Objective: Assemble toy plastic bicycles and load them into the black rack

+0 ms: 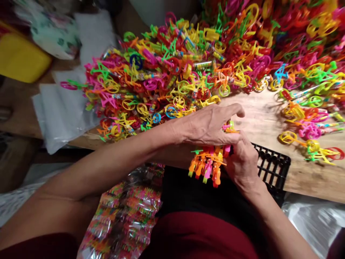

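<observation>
My left hand [208, 124] reaches across from the left, back upward, with its index finger bent and apart from the thumb. Small bright plastic toys [207, 167] in orange, pink and yellow stick out in a row below it, and bits of them show between thumb and index finger. Against the left thumb presses my right hand [242, 158], its fingers curled at the right side of this bunch. Its fingertips are largely hidden. Just right of it lies a black plastic rack [273, 165] with slots, at the table edge.
A big heap of colourful wheeled plastic toys [161, 72] covers the wooden table [260, 115], with more toys [309, 118] at right. Clear plastic bags [67, 111] lie at left, near a yellow container [23, 57]. Filled packets [134, 208] hang beside my lap.
</observation>
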Motion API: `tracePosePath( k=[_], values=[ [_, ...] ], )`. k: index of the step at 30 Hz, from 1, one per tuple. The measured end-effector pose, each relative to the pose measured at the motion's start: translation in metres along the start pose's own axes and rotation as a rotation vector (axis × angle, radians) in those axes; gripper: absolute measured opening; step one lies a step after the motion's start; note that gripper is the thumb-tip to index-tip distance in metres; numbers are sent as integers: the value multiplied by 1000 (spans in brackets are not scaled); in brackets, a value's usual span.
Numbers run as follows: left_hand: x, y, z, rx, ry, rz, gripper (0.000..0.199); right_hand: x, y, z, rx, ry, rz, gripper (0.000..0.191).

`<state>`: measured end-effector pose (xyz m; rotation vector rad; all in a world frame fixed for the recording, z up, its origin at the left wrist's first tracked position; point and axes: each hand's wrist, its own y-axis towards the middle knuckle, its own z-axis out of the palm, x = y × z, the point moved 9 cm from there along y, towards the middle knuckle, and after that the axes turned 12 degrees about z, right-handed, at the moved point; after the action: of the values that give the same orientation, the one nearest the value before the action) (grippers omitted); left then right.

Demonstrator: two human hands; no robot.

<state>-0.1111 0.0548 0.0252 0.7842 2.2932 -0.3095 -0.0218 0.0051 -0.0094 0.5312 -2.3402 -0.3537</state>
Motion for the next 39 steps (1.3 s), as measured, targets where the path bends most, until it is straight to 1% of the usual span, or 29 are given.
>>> tracePosePath(
  k=[3, 5, 7, 9, 11, 15, 17, 20, 22, 23, 26, 29, 32, 37, 39],
  values=[
    [-3, 0, -3, -31, -94, 31, 56, 4, -1, -1, 20, -19, -11, 26],
    [-3, -3, -8, -88, -161, 42, 58, 5, 0, -7, 64, -7, 4, 29],
    [3, -9, -15, -187, -223, -7, 50, 3, 3, -16, 97, 23, 27, 33],
    [10, -19, -21, -286, -265, -81, 41, 0, 7, -27, 82, 23, 38, 36],
    [13, -28, -21, -331, -291, -128, 38, -4, 11, -32, 52, 2, 32, 36],
    [7, -34, -11, -304, -277, -120, 41, -7, 14, -26, 51, 48, 20, 31],
    [4, -33, -10, -306, -237, -97, 41, -10, 14, -26, 28, 74, 54, 31],
    [5, -29, -10, -295, -201, -86, 39, -25, 20, -33, -13, 134, 202, 25],
    [6, -25, -10, -281, -202, -64, 41, -36, 27, -33, 16, 256, 298, 27],
    [5, -23, -11, -275, -200, -46, 43, -39, 31, -31, 51, 337, 312, 29],
    [5, -19, -12, -256, -178, -19, 48, -38, 39, -21, 172, 537, 278, 29],
    [7, -19, -12, -270, -166, -36, 44, -39, 40, -16, 218, 589, 278, 29],
    [7, -19, -13, -308, -135, -19, 44, -37, 40, -18, 193, 572, 237, 32],
    [9, -18, -10, -333, -180, -26, 44, -29, 43, -22, 110, 519, 133, 25],
    [9, -18, -10, -337, -181, -54, 46, -30, 41, -25, 58, 489, 132, 24]
  ],
)
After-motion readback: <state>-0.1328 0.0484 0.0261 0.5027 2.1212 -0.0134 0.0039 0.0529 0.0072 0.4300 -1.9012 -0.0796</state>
